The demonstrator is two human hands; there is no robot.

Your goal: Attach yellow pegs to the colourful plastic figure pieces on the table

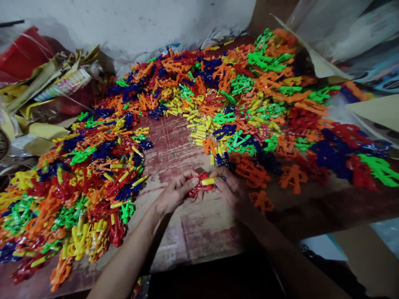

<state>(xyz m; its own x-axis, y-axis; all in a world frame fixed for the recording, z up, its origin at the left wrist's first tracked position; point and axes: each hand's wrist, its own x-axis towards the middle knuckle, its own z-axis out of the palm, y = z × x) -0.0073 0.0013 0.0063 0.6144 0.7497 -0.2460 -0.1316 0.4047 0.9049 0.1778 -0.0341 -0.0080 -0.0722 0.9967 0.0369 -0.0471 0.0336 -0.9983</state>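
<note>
In the middle of the head view, my left hand (181, 189) is closed on a red plastic piece (199, 190) with an openwork shape, pinched between thumb and fingers. My right hand (229, 187) grips a small yellow tube (208, 181) with a dark end, which lies against the red piece. Both hands meet just above the worn tabletop (183, 236). Beyond the right fingers lies a pile of loose yellow tubes (201, 128). What kind of object the red piece is, I cannot make out.
Left of my arms spreads a heap of coloured plastic pieces (81, 199), many with yellow tubes on them. Another mixed heap (243, 87) covers the back and right of the table. A red container (23, 56) and crumpled packaging (62, 85) stand at the back left.
</note>
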